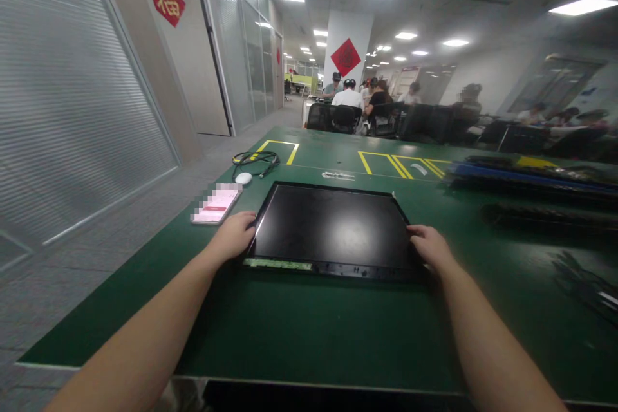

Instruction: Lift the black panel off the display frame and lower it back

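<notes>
A flat black display panel lies face up over the green table, with a greenish strip along the left part of its near edge. My left hand grips its left edge, the thumb on the upper side. At the opposite edge, my right hand is closed on the right side, with the thumb on top. The fingers under the panel are hidden from view. Whether the panel rests fully on the table, I cannot tell.
Left of the panel are a phone, a white mouse-like object and a coiled black cable. Blurred dark and blue items lie at the right. Yellow tape marks the far tabletop. Several people sit beyond.
</notes>
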Tool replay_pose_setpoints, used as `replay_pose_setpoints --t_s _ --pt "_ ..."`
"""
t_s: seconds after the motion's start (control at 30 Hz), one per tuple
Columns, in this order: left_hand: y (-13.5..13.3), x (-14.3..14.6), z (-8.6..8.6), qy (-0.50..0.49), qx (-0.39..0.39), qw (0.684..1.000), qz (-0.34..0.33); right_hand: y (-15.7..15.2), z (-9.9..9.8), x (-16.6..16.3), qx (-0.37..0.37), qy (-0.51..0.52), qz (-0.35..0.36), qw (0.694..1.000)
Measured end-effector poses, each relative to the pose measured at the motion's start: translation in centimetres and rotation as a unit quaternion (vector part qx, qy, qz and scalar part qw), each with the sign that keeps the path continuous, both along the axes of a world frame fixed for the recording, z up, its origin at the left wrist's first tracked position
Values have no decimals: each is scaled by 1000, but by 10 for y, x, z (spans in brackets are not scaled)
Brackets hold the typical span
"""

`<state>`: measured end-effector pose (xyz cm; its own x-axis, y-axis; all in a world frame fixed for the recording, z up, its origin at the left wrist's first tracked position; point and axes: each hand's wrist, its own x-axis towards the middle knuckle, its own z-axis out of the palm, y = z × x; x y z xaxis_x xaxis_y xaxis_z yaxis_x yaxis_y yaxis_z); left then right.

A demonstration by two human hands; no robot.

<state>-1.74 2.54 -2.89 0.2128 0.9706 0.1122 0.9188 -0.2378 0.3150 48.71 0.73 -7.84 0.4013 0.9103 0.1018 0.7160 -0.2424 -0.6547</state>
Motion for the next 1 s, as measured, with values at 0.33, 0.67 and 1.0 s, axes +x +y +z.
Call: replay_pose_setpoints --t_s 0.33,0.67,1.0 --pt "-15 12 21 -342 -52 924 161 0 1 -1 -16 -36 -9 999" --pt "-31 39 46 -607 -164 730 267 -1 -1 1 -12 -30 -6 999" --pt "-26 36 34 -652 -218 688 232 -2 3 -2 -25 -47 -5 999"
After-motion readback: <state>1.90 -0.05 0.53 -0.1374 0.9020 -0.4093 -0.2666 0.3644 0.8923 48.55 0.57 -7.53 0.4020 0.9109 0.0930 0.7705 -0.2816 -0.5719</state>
